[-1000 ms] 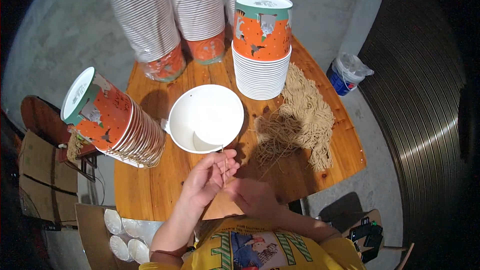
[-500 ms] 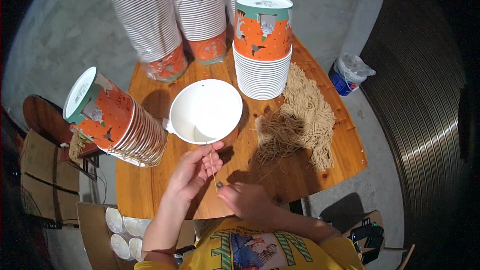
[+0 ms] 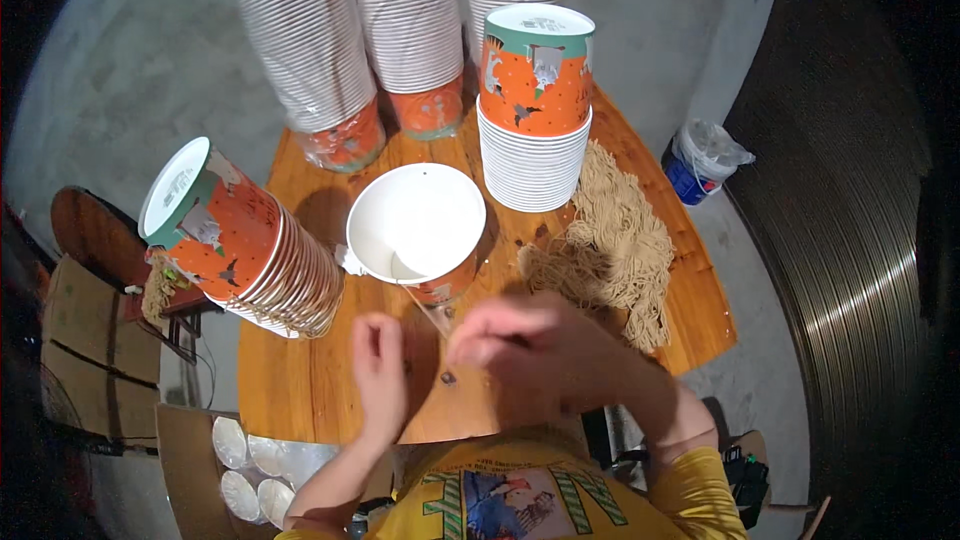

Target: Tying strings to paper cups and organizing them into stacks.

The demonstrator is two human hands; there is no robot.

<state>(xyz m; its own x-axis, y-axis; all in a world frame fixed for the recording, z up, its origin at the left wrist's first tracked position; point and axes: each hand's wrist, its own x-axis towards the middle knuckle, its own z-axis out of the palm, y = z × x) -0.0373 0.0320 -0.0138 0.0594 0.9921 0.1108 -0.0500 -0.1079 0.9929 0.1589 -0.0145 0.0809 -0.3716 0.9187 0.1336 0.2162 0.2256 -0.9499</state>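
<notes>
In the middle of the table an orange paper bucket (image 3: 440,290) stands with its white open mouth facing up. A thin tan cord (image 3: 425,310) runs from its near rim to my right hand (image 3: 545,345), which is smeared by motion with its fingers pinched on the cord. Left of the cord, just in front of the bucket, my left hand (image 3: 382,380) is closed with its fingers curled; what they hold, if anything, is hidden. A heap of loose tan cords (image 3: 625,240) lies to the right, partly behind my right hand.
A leaning stack of upside-down buckets with cords around it (image 3: 235,230) is at the left. Another upside-down stack (image 3: 535,155) stands behind the cord heap. Plastic-wrapped bucket stacks (image 3: 310,50) line the back. On the floor are a blue-and-white pail (image 3: 692,165) and an open carton (image 3: 190,460).
My left hand has pulled back toward me, away from the bucket rim, and its fingers have curled. My right hand has moved up and to the right. The view has shifted slightly.
</notes>
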